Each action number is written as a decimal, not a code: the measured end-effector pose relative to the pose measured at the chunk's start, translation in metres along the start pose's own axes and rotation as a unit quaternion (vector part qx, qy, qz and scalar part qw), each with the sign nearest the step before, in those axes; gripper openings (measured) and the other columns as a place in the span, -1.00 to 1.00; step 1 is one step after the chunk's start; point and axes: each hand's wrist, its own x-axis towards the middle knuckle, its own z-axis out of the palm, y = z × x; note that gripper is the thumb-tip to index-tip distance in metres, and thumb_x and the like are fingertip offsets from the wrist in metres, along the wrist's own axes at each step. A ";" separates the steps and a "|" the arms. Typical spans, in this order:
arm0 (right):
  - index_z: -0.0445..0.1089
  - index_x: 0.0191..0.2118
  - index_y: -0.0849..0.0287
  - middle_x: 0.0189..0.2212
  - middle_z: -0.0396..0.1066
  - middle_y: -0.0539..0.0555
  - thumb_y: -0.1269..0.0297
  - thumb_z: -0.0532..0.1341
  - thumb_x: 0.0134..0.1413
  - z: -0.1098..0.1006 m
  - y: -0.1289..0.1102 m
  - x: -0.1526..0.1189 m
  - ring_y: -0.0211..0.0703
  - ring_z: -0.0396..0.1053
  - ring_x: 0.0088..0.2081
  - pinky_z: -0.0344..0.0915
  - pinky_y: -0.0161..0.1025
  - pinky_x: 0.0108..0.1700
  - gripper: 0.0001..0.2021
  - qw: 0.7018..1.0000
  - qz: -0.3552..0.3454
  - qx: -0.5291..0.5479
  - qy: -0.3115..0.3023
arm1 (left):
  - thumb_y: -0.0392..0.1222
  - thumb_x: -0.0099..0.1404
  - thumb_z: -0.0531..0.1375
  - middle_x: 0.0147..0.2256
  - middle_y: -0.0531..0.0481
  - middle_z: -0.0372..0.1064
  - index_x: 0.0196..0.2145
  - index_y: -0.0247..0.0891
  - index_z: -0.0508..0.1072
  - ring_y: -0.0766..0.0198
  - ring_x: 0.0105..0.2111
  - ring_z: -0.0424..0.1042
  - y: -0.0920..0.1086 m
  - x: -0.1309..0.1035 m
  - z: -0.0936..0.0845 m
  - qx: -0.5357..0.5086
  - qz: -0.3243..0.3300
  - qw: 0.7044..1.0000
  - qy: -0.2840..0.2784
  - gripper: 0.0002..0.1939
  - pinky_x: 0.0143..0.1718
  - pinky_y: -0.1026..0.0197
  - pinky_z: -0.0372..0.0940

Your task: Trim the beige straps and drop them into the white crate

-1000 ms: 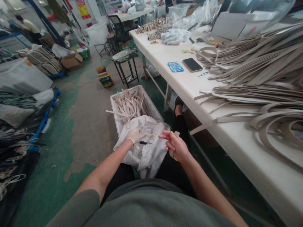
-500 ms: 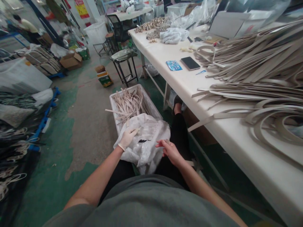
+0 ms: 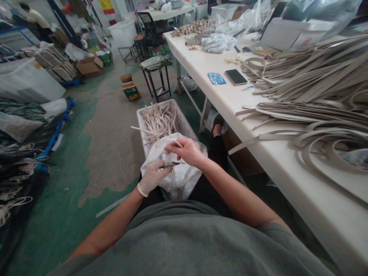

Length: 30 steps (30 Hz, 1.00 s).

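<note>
A long white table [image 3: 278, 157], heaped with beige straps [image 3: 316, 78], stands at the person's right. Ahead sits a white crate [image 3: 189, 123] of pale strips [image 3: 158, 120]; a white sack [image 3: 184, 180] lies on the lap. Over it are the gloved left hand [image 3: 152, 178] — fingers bent, whether gripping anything one cannot tell — and the bare right hand [image 3: 188, 152], pinching a pale strip [image 3: 178, 144].

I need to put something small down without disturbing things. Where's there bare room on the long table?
One free patch of the table lies between the white gloves and the blue packet; another between the straps and the near edge, toward lower right. The straps crowd the right; metal fittings and plastic bags crowd the far end.
</note>
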 end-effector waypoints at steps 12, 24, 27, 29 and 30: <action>0.46 -0.41 0.22 -0.59 0.36 -0.05 0.06 0.34 -0.07 -0.064 -0.040 0.048 -0.35 0.22 -0.60 0.10 -0.43 -0.67 -0.72 0.977 -0.063 -0.014 0.203 | 0.09 0.25 0.24 -0.54 0.03 0.44 -0.01 -0.34 0.50 0.35 -0.54 0.37 -0.016 -0.017 -0.007 -0.259 -0.038 0.963 -0.064 -0.50 -0.43 0.29 0.30; 0.48 -0.35 0.25 -0.58 0.34 -0.05 0.11 0.32 -0.06 -0.084 -0.025 0.066 -0.37 0.18 -0.59 0.09 -0.42 -0.63 -0.73 0.963 -0.018 -0.017 0.268 | 0.00 0.25 0.24 -0.43 -0.01 0.51 -0.22 -0.25 0.59 0.28 -0.43 0.43 -0.064 -0.026 -0.026 -0.114 -0.060 0.977 -0.167 -0.72 -0.31 0.23 0.32; 0.47 -0.35 0.25 -0.57 0.35 -0.04 0.11 0.32 -0.04 -0.082 -0.021 0.070 -0.34 0.24 -0.57 0.10 -0.43 -0.62 -0.73 0.963 -0.023 -0.024 0.269 | -0.09 0.22 0.26 -0.35 -0.02 0.54 -0.34 -0.22 0.61 0.23 -0.29 0.44 -0.064 -0.023 -0.035 -0.005 0.007 0.989 -0.150 -0.82 -0.16 0.22 0.29; 0.46 -0.35 0.25 -0.56 0.36 -0.04 0.11 0.32 -0.03 -0.080 -0.020 0.073 -0.34 0.25 -0.57 0.11 -0.43 -0.61 -0.73 0.964 -0.025 -0.031 0.264 | -0.13 0.18 0.29 -0.34 -0.01 0.54 -0.38 -0.22 0.61 0.22 -0.28 0.43 -0.063 -0.021 -0.037 0.047 0.029 0.989 -0.139 -0.87 -0.16 0.24 0.26; 0.46 -0.34 0.25 -0.56 0.36 -0.04 0.11 0.31 -0.02 -0.079 -0.020 0.075 -0.35 0.25 -0.57 0.12 -0.43 -0.61 -0.74 0.964 -0.024 -0.032 0.264 | -0.15 0.16 0.30 -0.38 0.00 0.52 -0.41 -0.23 0.60 0.24 -0.33 0.42 -0.063 -0.021 -0.037 0.068 0.028 0.988 -0.136 -0.88 -0.21 0.25 0.26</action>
